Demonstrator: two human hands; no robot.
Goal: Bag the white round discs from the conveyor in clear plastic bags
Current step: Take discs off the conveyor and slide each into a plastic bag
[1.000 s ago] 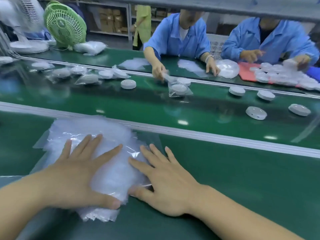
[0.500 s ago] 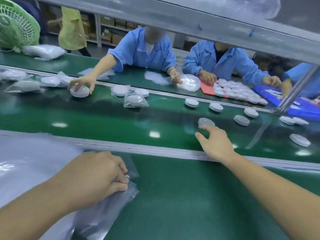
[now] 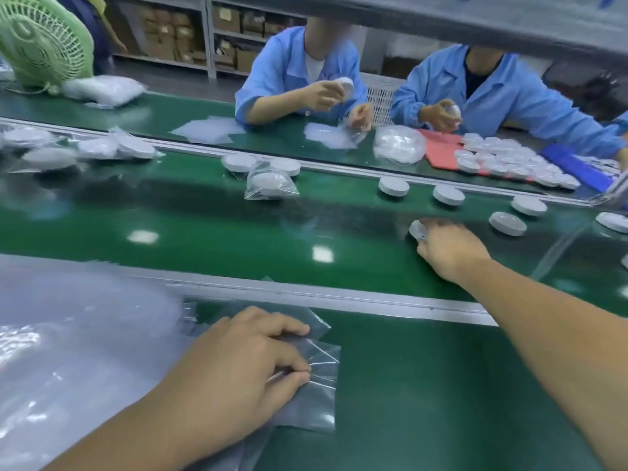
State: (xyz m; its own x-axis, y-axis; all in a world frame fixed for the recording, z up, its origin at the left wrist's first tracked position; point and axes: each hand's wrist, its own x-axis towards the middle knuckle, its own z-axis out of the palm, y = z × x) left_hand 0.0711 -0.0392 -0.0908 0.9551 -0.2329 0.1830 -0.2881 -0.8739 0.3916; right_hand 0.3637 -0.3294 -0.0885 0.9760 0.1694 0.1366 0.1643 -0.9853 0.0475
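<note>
Green conveyor belt | right hand curls over 1 white round plastic disc | left hand pinches clear plastic bag | risk: shallow grip drops disc, slick bag slides

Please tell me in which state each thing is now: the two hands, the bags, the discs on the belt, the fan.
Left hand: pinches the clear bag.
Clear bag: flat, empty.
Right hand: fingers curled round the white disc.
White disc: gripped, on the belt.
Stack of bags: flat, empty.
Far disc: bare, lying flat.
Middle disc: already bagged.
Fan: running or not, cannot tell.
</note>
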